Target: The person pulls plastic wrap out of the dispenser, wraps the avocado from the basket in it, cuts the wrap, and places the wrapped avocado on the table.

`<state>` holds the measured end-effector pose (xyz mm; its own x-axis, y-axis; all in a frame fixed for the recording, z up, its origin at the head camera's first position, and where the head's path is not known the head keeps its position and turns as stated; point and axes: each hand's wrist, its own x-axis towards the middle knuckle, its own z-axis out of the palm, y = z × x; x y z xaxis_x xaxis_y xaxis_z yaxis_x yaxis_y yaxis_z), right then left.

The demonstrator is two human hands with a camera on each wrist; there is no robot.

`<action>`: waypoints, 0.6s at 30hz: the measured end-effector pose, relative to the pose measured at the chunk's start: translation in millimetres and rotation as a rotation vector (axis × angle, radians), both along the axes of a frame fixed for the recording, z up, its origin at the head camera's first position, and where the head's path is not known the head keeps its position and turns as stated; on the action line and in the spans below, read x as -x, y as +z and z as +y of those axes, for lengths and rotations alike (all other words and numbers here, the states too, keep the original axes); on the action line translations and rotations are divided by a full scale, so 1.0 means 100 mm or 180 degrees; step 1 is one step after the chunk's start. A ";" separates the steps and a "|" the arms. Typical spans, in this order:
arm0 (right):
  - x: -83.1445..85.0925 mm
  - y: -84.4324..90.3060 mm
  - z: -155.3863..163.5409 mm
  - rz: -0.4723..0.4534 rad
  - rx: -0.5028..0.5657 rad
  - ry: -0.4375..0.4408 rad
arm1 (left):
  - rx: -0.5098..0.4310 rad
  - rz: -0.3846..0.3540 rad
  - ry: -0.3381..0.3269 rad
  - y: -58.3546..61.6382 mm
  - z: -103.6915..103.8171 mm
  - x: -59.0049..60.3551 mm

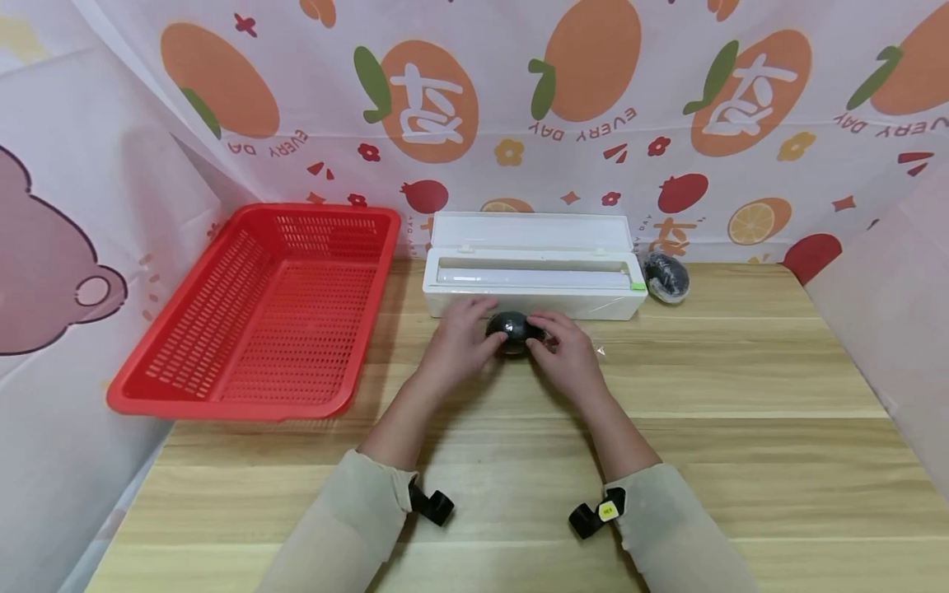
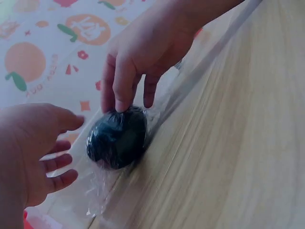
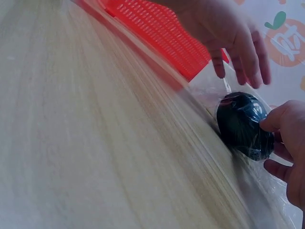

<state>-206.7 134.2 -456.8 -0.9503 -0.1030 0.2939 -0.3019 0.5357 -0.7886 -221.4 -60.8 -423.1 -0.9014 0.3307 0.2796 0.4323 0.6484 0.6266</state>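
Note:
A dark, glossy, rounded object [image 1: 508,331] lies on the table in front of the white box, with clear plastic film around it. Loose film spreads from its sides in both wrist views. My right hand [image 1: 571,360] holds its right side, the thumb on the near face and fingers toward the back, as the right wrist view shows the object [image 3: 243,125] against the thumb. On the other side is my left hand [image 1: 457,346], fingers loosely bent. The left wrist view shows a gap between that hand [image 2: 35,152] and the wrapped object [image 2: 118,138].
Behind the hands stands a white cling film box [image 1: 534,306], lid raised, a roll inside. Right of it sits a second dark wrapped object [image 1: 666,277]. A red plastic basket [image 1: 356,346] is at the left. A fruit-print cloth [image 1: 511,99] hangs behind the wooden table [image 1: 741,461].

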 end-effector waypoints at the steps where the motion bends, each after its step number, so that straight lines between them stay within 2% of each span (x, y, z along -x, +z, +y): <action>1: 0.00 0.00 0.00 0.0022 -0.0010 0.0005 | 0.0138 0.0135 -0.0084 -0.01 0.01 0.00; 3: 0.00 0.00 0.00 0.0054 -0.0031 0.0011 | 0.0386 0.0342 -0.0242 -0.04 0.04 0.00; 5: 0.00 -0.01 0.00 0.0071 -0.0036 0.0015 | 0.0510 0.0409 -0.0298 -0.09 0.05 -0.01; 11: 0.00 -0.01 0.00 0.0216 0.0007 0.0097 | 0.0396 0.0347 -0.0249 -0.14 0.05 0.01; 18: 0.03 -0.03 0.00 0.0480 -0.0319 0.0270 | 0.0379 0.0208 -0.0268 -0.15 0.05 0.07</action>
<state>-209.8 134.4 -459.7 -0.8829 -0.2167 0.4166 -0.4600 0.5770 -0.6748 -228.5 -56.1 -438.1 -0.8502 0.4387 0.2911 0.5257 0.6762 0.5161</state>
